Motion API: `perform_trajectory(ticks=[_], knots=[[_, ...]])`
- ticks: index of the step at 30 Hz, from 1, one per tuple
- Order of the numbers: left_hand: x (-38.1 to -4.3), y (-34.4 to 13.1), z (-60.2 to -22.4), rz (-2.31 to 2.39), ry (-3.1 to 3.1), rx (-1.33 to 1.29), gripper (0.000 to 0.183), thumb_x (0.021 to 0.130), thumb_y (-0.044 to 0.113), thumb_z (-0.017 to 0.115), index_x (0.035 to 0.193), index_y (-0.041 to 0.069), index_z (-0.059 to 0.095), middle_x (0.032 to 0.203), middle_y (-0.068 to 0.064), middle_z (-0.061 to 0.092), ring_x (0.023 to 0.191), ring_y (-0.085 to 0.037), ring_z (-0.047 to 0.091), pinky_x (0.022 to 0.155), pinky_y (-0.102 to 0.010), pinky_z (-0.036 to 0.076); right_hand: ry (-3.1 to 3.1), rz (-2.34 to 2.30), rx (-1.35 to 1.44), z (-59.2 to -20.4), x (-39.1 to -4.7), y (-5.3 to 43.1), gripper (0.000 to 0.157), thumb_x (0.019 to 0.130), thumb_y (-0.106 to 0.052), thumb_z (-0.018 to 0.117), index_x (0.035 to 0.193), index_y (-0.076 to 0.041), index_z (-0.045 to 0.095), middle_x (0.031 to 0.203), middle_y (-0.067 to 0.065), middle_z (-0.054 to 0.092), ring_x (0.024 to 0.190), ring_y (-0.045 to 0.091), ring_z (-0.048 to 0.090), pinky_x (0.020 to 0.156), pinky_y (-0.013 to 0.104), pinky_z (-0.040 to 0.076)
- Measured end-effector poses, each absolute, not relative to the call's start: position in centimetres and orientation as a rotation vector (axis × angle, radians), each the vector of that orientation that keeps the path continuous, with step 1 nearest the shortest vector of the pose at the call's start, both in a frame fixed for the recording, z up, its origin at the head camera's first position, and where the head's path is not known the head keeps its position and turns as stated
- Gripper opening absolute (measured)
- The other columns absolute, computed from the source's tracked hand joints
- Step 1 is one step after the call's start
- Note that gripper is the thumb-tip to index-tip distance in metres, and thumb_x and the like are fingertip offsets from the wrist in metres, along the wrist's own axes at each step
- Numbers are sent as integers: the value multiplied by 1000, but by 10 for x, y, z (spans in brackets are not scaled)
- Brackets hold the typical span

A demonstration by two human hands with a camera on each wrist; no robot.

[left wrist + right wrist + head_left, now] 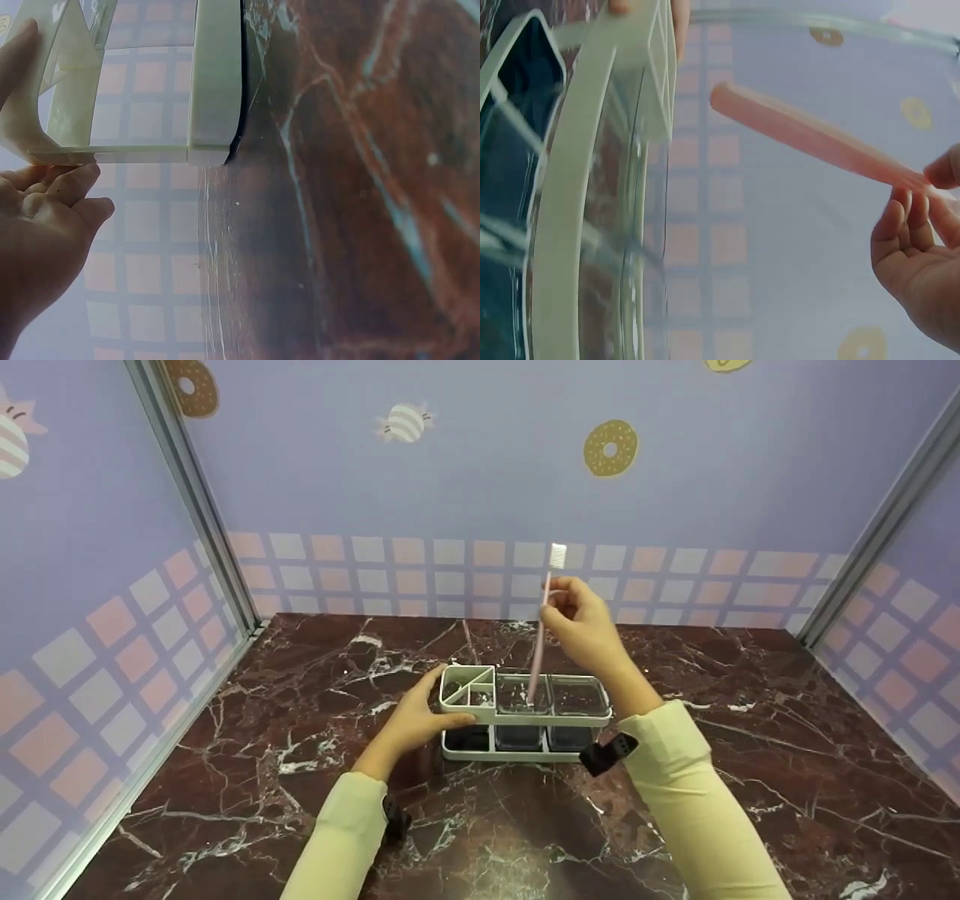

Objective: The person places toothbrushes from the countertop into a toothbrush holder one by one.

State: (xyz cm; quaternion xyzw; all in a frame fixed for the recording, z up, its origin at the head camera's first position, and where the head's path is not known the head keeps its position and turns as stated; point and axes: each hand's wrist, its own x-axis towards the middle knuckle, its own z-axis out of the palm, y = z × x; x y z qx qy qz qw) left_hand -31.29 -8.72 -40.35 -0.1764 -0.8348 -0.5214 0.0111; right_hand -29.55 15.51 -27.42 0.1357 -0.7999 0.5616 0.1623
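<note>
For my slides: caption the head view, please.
Left hand grips a two-tier holder; right hand holds a pink toothbrush above it, bristles up.

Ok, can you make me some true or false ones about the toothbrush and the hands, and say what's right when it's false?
1. The right hand holds the toothbrush. True.
2. The left hand grips one end of the holder. True.
3. The toothbrush's bristles point down. False: the bristles are at the top.
4. The toothbrush is standing in the holder. False: its lower end hangs in the air, apart from the holder.
5. The holder has two levels. True.
6. The sleeves are black. False: the sleeves are pale yellow.
</note>
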Motion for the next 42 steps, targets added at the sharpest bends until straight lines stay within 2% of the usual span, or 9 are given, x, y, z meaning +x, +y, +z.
perform_trajectory(ticks=[2, 9, 18, 29, 36, 42], knots=[[-313, -86, -403, -1627, -2603, -550, 103, 68, 27, 88, 150, 3, 30, 143, -21, 46, 132, -35, 42, 113, -49, 29, -2244, 1591, 404, -273, -295, 145, 30, 88, 1, 55, 118, 5, 55, 87, 6, 56, 70, 13, 51, 59, 18, 47], [-315, -84, -404, -1695, -2547, -595, 98, 70, 18, 87, 149, 0, 31, 133, -18, 55, 117, -33, 55, 107, -45, 37, -2114, 1558, 489, -276, -296, 121, 26, 87, 1, 56, 113, 6, 56, 84, 7, 59, 68, 12, 50, 58, 19, 44], [-315, -85, -405, -1664, -2561, -554, 96, 71, 20, 87, 148, 2, 33, 135, -17, 54, 121, -30, 52, 109, -46, 35, -2109, 1518, 526, -291, -297, 104, 24, 87, 3, 57, 111, 6, 57, 82, 8, 58, 69, 13, 50, 60, 19, 45], [-316, -87, -410, -1735, -2521, -581, 95, 71, 18, 87, 148, 4, 34, 133, -15, 56, 119, -28, 54, 107, -43, 38, -2212, 1388, 525, -331, -304, 99, 17, 86, 0, 58, 102, 5, 59, 78, 8, 58, 68, 13, 48, 60, 21, 41], [-317, -87, -412, -1763, -2491, -591, 92, 72, 15, 86, 147, 2, 35, 131, -16, 56, 113, -28, 57, 103, -42, 42, -2277, 1296, 567, -352, -305, 94, 14, 85, 1, 57, 99, 3, 59, 79, 8, 61, 67, 13, 50, 60, 22, 43], [-311, -86, -404, -1808, -2496, -600, 91, 75, 8, 83, 148, -3, 30, 132, -21, 54, 109, -31, 59, 98, -44, 46, -2297, 1201, 623, -363, -307, 91, 10, 83, 1, 58, 94, 1, 60, 79, 8, 61, 67, 13, 52, 60, 22, 45]])
